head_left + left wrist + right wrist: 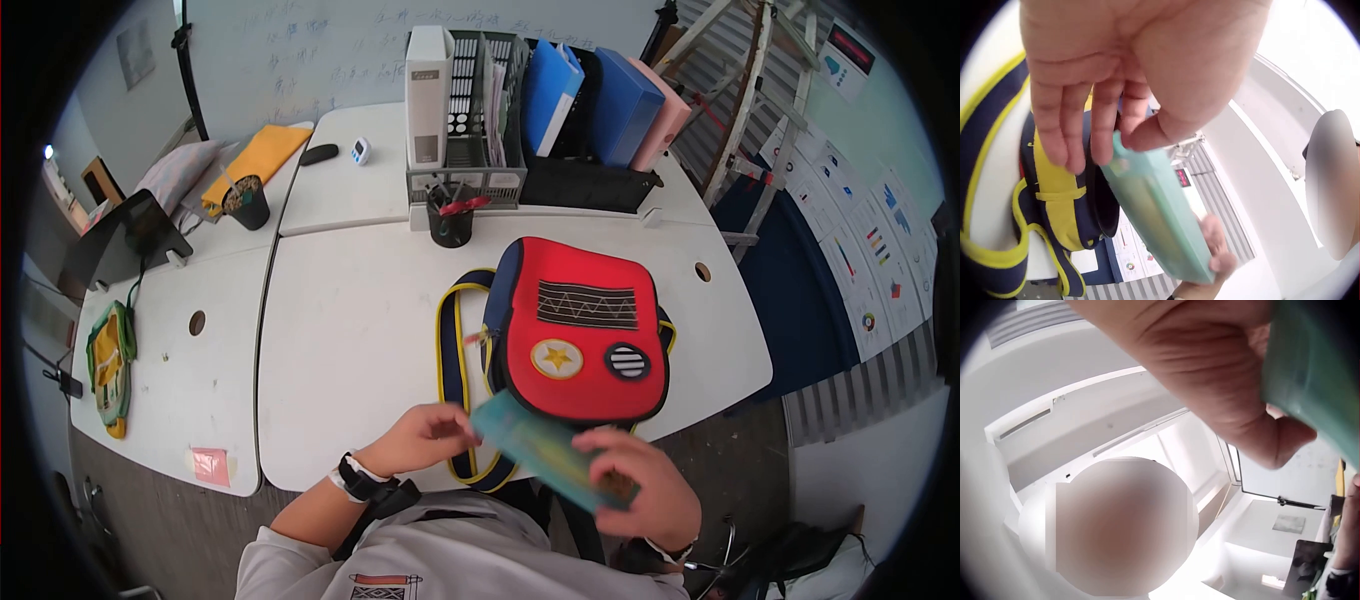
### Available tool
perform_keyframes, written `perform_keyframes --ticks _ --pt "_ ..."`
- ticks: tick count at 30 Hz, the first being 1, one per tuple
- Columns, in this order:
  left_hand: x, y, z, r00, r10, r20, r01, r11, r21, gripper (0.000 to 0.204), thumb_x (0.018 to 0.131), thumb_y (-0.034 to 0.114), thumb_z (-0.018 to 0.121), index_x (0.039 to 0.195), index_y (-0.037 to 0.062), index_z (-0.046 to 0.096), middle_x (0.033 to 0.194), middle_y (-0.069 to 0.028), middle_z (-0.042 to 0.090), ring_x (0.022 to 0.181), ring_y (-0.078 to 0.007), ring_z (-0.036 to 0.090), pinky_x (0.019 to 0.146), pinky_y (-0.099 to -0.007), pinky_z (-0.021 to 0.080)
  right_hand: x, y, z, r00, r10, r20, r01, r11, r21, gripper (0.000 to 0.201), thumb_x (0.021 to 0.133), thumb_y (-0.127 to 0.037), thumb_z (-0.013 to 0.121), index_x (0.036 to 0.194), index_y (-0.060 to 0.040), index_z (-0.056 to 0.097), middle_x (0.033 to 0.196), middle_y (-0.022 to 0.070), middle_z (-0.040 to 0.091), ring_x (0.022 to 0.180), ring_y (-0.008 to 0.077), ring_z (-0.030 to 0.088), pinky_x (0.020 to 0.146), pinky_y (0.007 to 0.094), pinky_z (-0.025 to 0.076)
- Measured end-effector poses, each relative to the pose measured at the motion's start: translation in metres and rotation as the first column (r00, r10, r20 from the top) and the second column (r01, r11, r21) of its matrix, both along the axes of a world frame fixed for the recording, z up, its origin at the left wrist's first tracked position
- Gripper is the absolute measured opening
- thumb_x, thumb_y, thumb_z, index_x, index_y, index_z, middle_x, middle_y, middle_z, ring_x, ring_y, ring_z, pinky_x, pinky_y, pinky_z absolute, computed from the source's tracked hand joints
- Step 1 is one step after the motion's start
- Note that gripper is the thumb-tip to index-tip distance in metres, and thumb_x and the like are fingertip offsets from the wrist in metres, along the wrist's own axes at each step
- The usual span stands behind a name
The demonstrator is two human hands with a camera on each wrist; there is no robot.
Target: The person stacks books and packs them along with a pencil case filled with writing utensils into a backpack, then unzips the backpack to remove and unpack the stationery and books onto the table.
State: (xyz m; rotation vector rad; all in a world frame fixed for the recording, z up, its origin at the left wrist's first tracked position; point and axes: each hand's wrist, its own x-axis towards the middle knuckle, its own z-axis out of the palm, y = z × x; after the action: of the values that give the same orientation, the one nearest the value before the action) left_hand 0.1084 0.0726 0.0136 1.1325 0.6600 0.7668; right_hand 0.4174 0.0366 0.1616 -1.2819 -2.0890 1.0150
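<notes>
A teal, partly see-through oblong case (545,450) is held at a slant in front of the backpack, blurred in the head view. My right hand (645,485) grips its near right end, the thumb bent along one side in the right wrist view. At the opposite end, my left hand (425,440) has thumb and forefinger pinched at the case's corner (1124,153), the other fingers hanging loosely beside it. Something yellowish shows through the wall. Just beyond the hands lies a red backpack (590,335) with navy sides, its yellow-edged strap (450,350) looped out to the left.
Behind the backpack stand a black pen holder (450,222), a file rack (465,185) and blue folders (625,110) on the white table (350,340). Leftward are a potted plant (246,205), a dark screen (130,240) and a green-yellow pouch (112,365). A ladder (745,110) rises at right.
</notes>
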Motion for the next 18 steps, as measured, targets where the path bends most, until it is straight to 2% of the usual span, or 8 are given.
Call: perform_keyframes --ticks 2,5,7,9,13,15,17,18 --pt "-0.010 -0.012 0.004 0.985 -0.166 0.045 0.170 0.980 -0.103 0.037 0.088 0.001 0.069 0.124 0.0014 0.061 0.115 -0.0048 0.067 0.104 -0.0122 0.062 0.096 -0.0283 0.048 -0.002 -0.004 0.002 0.939 0.251 -0.233 -0.296 0.938 -0.182 0.034 0.063 -0.005 0.074 0.092 -0.0047 0.055 0.137 0.0192 0.050 0.113 0.0325 0.059 0.093 0.0369 0.048" --pt "-0.021 -0.030 -0.002 0.987 -0.140 -0.078 0.145 0.987 0.070 0.048 0.085 0.008 0.076 0.130 0.0028 0.059 0.123 -0.0068 0.065 0.112 -0.0148 0.060 0.100 -0.0309 0.046 -0.035 0.004 -0.014 0.927 0.288 -0.241 -0.329 0.932 -0.151 0.036 0.063 -0.003 0.074 0.093 -0.0052 0.053 0.142 0.0182 0.046 0.117 0.0317 0.057 0.094 0.0378 0.048" --pt "-0.021 -0.044 -0.010 0.998 -0.063 -0.001 0.063 0.997 0.034 0.066 0.085 0.013 0.078 0.142 0.0034 0.047 0.133 -0.0096 0.060 0.120 -0.0206 0.057 0.106 -0.0379 0.044 -0.064 0.010 -0.036 0.924 0.305 -0.229 -0.333 0.938 -0.094 0.038 0.065 -0.005 0.075 0.098 -0.0053 0.055 0.144 0.0193 0.043 0.121 0.0326 0.054 0.095 0.0397 0.049" --pt "-0.015 -0.047 -0.004 0.783 0.253 0.568 0.044 0.889 -0.455 0.075 0.086 0.020 0.079 0.148 0.0075 0.039 0.136 -0.0098 0.057 0.125 -0.0246 0.055 0.107 -0.0445 0.043 -0.098 0.016 -0.047 0.957 0.286 0.050 -0.287 0.908 0.306 0.042 0.067 -0.006 0.076 0.105 -0.0046 0.057 0.144 0.0211 0.042 0.121 0.0353 0.054 0.096 0.0430 0.049" --pt "-0.034 -0.043 -0.006 0.750 0.500 0.434 -0.299 0.840 -0.452 0.061 0.086 0.024 0.079 0.136 0.0104 0.047 0.131 -0.0093 0.059 0.122 -0.0268 0.058 0.103 -0.0477 0.048 -0.132 0.037 -0.057 0.957 0.264 -0.123 -0.204 0.909 0.364 0.046 0.075 -0.011 0.078 0.113 -0.0021 0.055 0.139 0.0239 0.044 0.119 0.0383 0.055 0.089 0.0418 0.054" --pt "-0.042 -0.043 -0.002 0.724 0.533 0.438 -0.336 0.827 -0.450 0.054 0.086 0.022 0.079 0.130 0.0098 0.050 0.126 -0.0085 0.061 0.120 -0.0264 0.058 0.102 -0.0467 0.049 -0.140 0.050 -0.071 0.933 0.104 -0.345 -0.059 0.988 0.140 0.042 0.083 -0.015 0.077 0.116 -0.0019 0.054 0.128 0.0203 0.051 0.107 0.0248 0.059 0.078 0.0321 0.056" --pt "-0.048 -0.043 -0.006 0.662 0.565 0.493 -0.328 0.809 -0.487 0.055 0.085 0.020 0.079 0.131 0.0106 0.050 0.123 -0.0086 0.062 0.119 -0.0271 0.059 0.102 -0.0488 0.048 -0.142 0.064 -0.084 0.903 0.067 -0.424 -0.253 0.880 -0.401 0.035 0.090 -0.008 0.070 0.119 -0.0017 0.052 0.128 0.0107 0.051 0.105 0.0146 0.058 0.083 0.0309 0.055" --pt "-0.050 -0.044 -0.010 0.659 0.569 0.493 -0.333 0.807 -0.487 0.055 0.085 0.020 0.079 0.131 0.0106 0.050 0.123 -0.0086 0.062 0.119 -0.0271 0.059 0.102 -0.0488 0.048 -0.146 0.067 -0.095 0.903 0.072 -0.424 -0.258 0.879 -0.402 0.035 0.090 -0.008 0.070 0.119 -0.0017 0.052 0.128 0.0107 0.051 0.105 0.0146 0.058 0.083 0.0309 0.055"
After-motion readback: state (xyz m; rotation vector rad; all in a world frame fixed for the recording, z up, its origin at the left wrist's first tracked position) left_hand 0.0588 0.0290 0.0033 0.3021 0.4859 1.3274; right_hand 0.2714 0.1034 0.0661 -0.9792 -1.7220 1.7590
